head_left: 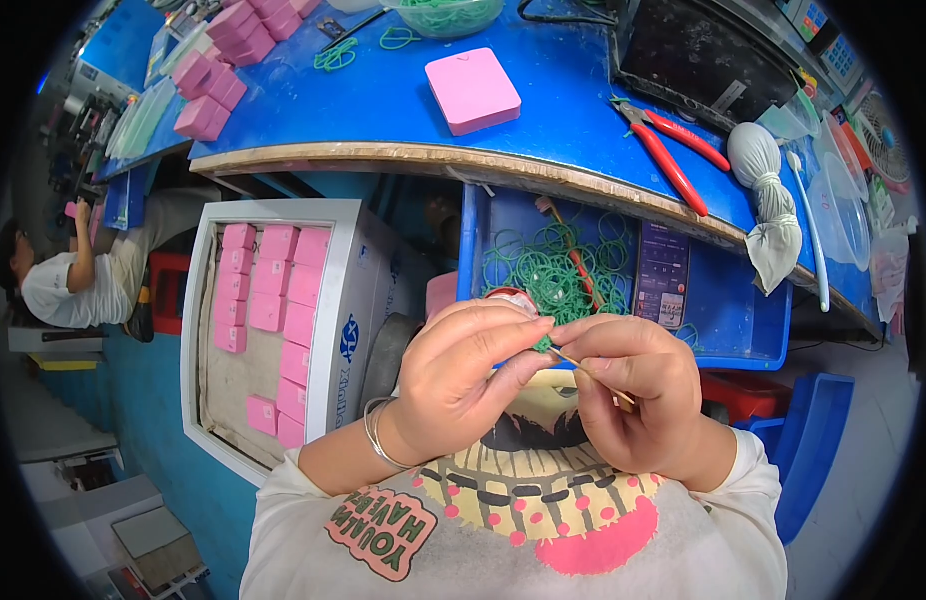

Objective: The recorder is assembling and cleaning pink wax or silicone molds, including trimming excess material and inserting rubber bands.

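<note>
In front of my chest, my left hand (pixel 463 370) pinches a small green piece (pixel 544 344) between thumb and fingertips; its exact kind is too small to make out. My right hand (pixel 643 385) grips a thin yellowish stick (pixel 593 374), whose tip points at the green piece. Both hands are close together over the near edge of a blue tray (pixel 771 335). In the tray lies a tangle of thin green loops (pixel 548 275) with a reddish stick (pixel 586 275) among them. A phone (pixel 663 270) with a lit screen leans beside the loops.
On the blue table (pixel 353 110) lie a pink block (pixel 473 90), red-handled cutters (pixel 673 150), a tied white cloth bag (pixel 763 180) and a clear bowl (pixel 443 15). Left stands a white-rimmed box (pixel 328 330) with several pink blocks (pixel 295 360). Another person (pixel 83 275) sits far left.
</note>
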The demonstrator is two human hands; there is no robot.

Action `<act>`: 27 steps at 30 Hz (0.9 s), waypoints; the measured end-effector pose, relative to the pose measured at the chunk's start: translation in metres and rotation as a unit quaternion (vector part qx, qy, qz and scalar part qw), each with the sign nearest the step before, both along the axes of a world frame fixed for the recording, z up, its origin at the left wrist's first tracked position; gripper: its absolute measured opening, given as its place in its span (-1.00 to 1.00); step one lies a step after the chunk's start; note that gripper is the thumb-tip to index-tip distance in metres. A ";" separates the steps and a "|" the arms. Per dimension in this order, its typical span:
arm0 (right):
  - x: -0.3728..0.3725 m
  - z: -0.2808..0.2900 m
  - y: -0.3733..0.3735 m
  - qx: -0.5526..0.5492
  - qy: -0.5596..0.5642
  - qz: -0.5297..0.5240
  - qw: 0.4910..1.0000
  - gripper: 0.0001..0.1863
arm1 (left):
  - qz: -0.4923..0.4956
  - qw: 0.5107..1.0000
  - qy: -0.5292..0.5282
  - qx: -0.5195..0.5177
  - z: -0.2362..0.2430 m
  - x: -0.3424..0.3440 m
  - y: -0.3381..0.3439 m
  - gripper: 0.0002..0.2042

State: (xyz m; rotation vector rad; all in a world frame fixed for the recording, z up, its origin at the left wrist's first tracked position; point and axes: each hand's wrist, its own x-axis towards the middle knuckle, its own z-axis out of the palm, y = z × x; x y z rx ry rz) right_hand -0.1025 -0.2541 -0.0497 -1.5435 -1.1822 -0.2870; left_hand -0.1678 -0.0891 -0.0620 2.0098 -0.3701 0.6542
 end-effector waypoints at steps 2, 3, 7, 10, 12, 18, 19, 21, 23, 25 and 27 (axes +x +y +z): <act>0.000 0.000 0.000 -0.004 -0.003 0.000 1.000 -0.63 | 0.003 1.000 0.000 0.000 0.000 0.001 0.000 -0.72; 0.001 0.001 0.000 -0.008 -0.007 0.001 1.000 -0.64 | 0.003 1.000 -0.002 0.000 -0.001 0.001 0.000 -0.71; 0.002 0.002 0.001 -0.015 -0.021 0.005 1.000 -0.64 | -0.004 1.000 0.001 0.003 -0.001 0.000 0.001 -0.71; 0.001 0.001 0.001 0.002 0.016 0.019 1.000 -0.64 | -0.003 1.000 0.000 -0.002 -0.001 0.000 0.000 -0.71; -0.001 0.002 0.001 0.006 0.026 0.008 1.000 -0.64 | -0.006 1.000 0.001 -0.004 -0.001 0.000 0.000 -0.71; 0.001 0.005 0.002 -0.032 -0.020 -0.001 0.999 -0.67 | 0.000 1.000 0.002 0.004 -0.001 0.000 0.000 -0.72; 0.002 0.005 0.003 -0.033 -0.020 -0.001 0.999 -0.67 | 0.003 1.000 0.002 0.006 -0.001 0.000 0.000 -0.73; 0.003 0.004 0.002 -0.031 -0.029 -0.009 0.999 -0.67 | 0.006 1.000 -0.001 -0.005 -0.002 0.001 -0.001 -0.73; 0.008 0.005 0.001 -0.003 -0.036 -0.022 0.999 -0.67 | 0.010 1.000 -0.004 -0.018 -0.002 0.001 -0.002 -0.73; 0.022 0.007 -0.006 0.004 -0.062 -0.069 0.996 -0.67 | 0.032 0.999 0.022 -0.038 -0.004 0.000 -0.003 -0.73; 0.052 0.008 -0.007 0.002 -0.171 -0.191 0.967 -0.71 | 0.030 0.996 0.046 -0.068 -0.008 -0.004 -0.005 -0.73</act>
